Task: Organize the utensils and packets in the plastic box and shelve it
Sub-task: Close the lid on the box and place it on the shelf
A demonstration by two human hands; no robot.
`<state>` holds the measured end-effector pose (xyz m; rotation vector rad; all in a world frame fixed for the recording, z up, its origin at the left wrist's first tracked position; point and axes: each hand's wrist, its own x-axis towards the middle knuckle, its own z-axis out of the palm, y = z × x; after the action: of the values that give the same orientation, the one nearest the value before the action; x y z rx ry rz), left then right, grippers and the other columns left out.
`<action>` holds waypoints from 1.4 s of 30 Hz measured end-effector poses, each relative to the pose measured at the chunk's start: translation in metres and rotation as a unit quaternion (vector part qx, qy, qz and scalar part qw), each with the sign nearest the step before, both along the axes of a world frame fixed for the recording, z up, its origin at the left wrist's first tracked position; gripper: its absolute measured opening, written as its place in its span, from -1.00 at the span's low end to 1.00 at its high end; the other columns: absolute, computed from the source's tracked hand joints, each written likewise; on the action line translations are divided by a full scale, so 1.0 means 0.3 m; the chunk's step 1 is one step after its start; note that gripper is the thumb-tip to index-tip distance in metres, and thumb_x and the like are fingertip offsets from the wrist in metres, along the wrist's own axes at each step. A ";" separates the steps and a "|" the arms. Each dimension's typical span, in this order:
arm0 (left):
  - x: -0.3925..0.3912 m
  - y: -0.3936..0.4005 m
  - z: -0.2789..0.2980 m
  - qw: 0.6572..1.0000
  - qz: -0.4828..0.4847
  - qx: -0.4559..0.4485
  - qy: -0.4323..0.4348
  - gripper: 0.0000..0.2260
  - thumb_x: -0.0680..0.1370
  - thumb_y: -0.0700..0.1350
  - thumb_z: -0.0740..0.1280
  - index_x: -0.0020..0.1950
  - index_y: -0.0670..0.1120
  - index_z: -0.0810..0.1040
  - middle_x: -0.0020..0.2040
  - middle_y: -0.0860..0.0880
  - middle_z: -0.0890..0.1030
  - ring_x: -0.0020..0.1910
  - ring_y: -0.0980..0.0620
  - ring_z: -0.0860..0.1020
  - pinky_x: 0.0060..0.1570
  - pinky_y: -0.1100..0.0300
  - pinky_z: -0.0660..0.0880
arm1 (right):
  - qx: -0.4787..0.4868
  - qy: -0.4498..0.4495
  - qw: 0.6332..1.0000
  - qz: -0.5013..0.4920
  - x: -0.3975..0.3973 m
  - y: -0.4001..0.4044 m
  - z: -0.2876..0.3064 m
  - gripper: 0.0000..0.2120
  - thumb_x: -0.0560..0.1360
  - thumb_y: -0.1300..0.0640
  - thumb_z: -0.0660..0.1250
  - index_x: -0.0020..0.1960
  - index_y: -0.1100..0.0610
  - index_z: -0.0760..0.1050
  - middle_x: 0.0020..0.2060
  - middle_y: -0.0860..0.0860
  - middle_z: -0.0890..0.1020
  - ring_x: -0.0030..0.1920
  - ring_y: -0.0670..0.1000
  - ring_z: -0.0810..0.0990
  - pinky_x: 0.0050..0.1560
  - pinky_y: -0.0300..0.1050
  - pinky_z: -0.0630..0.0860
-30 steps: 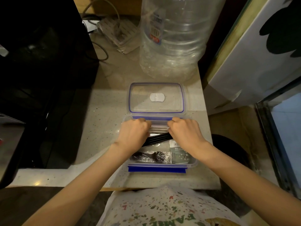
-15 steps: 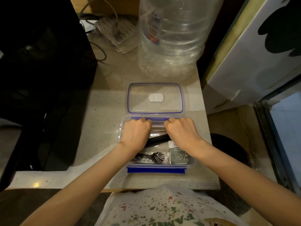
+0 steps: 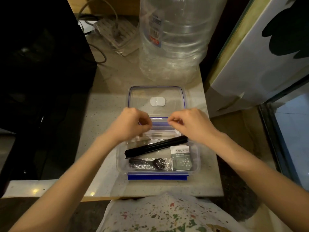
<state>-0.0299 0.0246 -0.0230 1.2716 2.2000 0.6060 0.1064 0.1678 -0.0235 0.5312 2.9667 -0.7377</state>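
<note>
A clear plastic box (image 3: 198, 164) with blue clips stands open on the counter near its front edge. Inside lie a bundle of black sticks (image 3: 155, 146) set diagonally, a wrapped black spork (image 3: 148, 163), a grey-green packet (image 3: 181, 158) at the right, and clear-wrapped items (image 3: 160, 135) along the far side. The clear lid (image 3: 142, 97) lies flat just behind the box. My left hand (image 3: 130, 125) and right hand (image 3: 190, 124) hover over the box's far edge, fingers curled close to the lid's near edge. Whether they grip anything is unclear.
A large clear water bottle (image 3: 173, 39) stands right behind the lid. A black appliance (image 3: 41, 81) fills the left side. A power strip (image 3: 115, 34) with cables lies at the back. A white cabinet (image 3: 267, 56) borders the counter on the right.
Both hands have lifted out of the box and moved toward its far edge, uncovering the black sticks and the packet they were pressing on.
</note>
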 end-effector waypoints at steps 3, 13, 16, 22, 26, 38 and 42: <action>-0.079 0.023 0.022 0.994 0.058 0.032 -0.082 -0.94 0.45 -0.23 0.38 -0.18 -0.11 0.63 -0.38 0.06 0.61 -0.53 0.26 0.54 -0.43 0.53 0.40 | -0.027 0.030 0.998 -0.041 -0.023 0.051 0.036 -0.86 0.50 0.13 0.32 0.01 0.07 0.63 -0.13 -0.02 0.70 -0.12 -0.03 0.63 -0.01 0.00 0.58; -0.257 0.093 -0.188 0.952 0.305 -0.015 -0.007 -0.66 0.43 -0.04 0.40 0.14 -0.17 0.52 -0.05 -0.24 0.64 -0.02 -0.16 0.59 0.00 0.08 0.47 | -0.057 -0.092 0.965 -0.241 -0.122 0.257 -0.086 -0.74 0.50 0.12 0.31 0.01 0.34 0.49 -0.07 0.25 0.59 -0.14 0.25 0.62 -0.07 0.17 0.59; -0.256 0.100 -0.214 0.948 0.317 -0.016 0.010 -0.67 0.42 -0.05 0.41 0.11 -0.18 0.51 0.03 -0.24 0.62 0.03 -0.19 0.56 0.00 0.07 0.45 | -0.028 -0.100 0.962 -0.252 -0.129 0.268 -0.128 -0.81 0.52 0.12 0.26 -0.02 0.26 0.48 -0.09 0.19 0.56 -0.15 0.23 0.62 -0.14 0.02 0.59; -0.246 0.091 -0.228 0.943 0.331 -0.029 0.019 -0.78 0.45 -0.13 0.38 0.04 -0.21 0.56 0.00 -0.22 0.62 -0.05 -0.13 0.54 -0.07 0.16 0.41 | -0.070 -0.080 0.957 -0.269 -0.137 0.276 -0.187 -0.83 0.48 0.23 0.29 -0.16 0.34 0.56 -0.24 0.29 0.64 -0.22 0.24 0.64 -0.18 0.18 0.62; -0.255 0.085 -0.219 0.951 0.301 -0.057 0.044 -0.84 0.44 -0.12 0.37 -0.05 -0.18 0.57 -0.02 -0.20 0.63 -0.04 -0.16 0.55 -0.09 0.12 0.43 | -0.079 -0.059 0.959 -0.265 -0.132 0.273 -0.183 -0.84 0.46 0.33 0.28 -0.22 0.44 0.50 -0.16 0.39 0.62 -0.16 0.32 0.63 -0.16 0.23 0.60; -0.120 -0.050 -0.036 0.936 0.287 0.189 0.072 -0.80 0.50 -0.23 0.32 0.12 -0.16 0.50 0.03 -0.13 0.56 -0.09 0.00 0.55 -0.08 0.16 0.50 | -0.191 0.200 0.929 -0.247 0.010 0.167 -0.052 -0.88 0.53 0.27 0.22 -0.02 0.07 0.42 -0.11 0.01 0.60 -0.02 0.05 0.61 0.03 0.04 0.58; -0.048 -0.161 -0.006 0.943 0.222 0.224 0.102 -0.65 0.43 -0.28 0.40 0.20 -0.22 0.53 0.14 -0.23 0.50 0.01 0.01 0.50 0.03 0.25 0.42 | -0.357 0.251 0.868 -0.236 0.090 0.094 -0.036 -0.69 0.54 0.32 0.09 0.04 0.03 0.54 0.09 0.04 0.60 0.19 0.01 0.52 0.22 -0.04 0.42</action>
<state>-0.0444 -0.0238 -0.0247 1.0761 2.6488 1.2600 0.1335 0.1959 -0.0343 1.1296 2.6025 -2.1846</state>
